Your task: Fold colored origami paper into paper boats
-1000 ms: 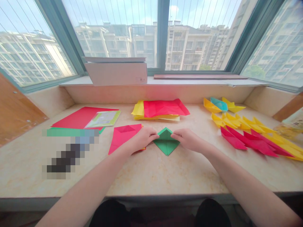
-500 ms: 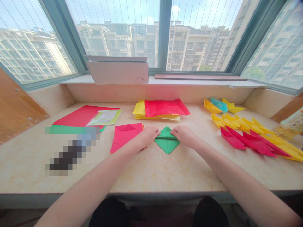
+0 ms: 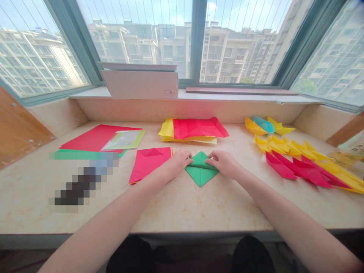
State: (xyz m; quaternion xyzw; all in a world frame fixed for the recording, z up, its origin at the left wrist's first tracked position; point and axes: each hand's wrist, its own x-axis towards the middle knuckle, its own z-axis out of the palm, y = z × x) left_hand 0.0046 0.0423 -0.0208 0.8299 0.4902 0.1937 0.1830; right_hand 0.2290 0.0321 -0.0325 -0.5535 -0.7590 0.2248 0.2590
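A green folded paper (image 3: pixel 201 170) in a diamond shape lies on the stone counter (image 3: pixel 182 212), a crease running across it and another down its middle. At its left corner, my left hand (image 3: pixel 181 162) pinches the edge with fingers bent. My right hand (image 3: pixel 223 162) grips the opposite side, thumb and fingers closed on the paper. Just left of the green paper is a stack of red paper (image 3: pixel 149 163) with yellow edges showing, partly covered by my left forearm.
Red and yellow sheets (image 3: pixel 196 129) lie behind my hands. Yellow paper boats (image 3: pixel 278 145), red paper boats (image 3: pixel 301 168) and a blue boat (image 3: pixel 264 125) stand at right. A red sheet (image 3: pixel 88 138) and a packet (image 3: pixel 126 139) lie left. A white box (image 3: pixel 142 83) sits on the sill.
The right corner of the green paper reaches slightly farther right, and my right hand has shifted a little outward. The view has tilted slightly; both hands stay on the paper.
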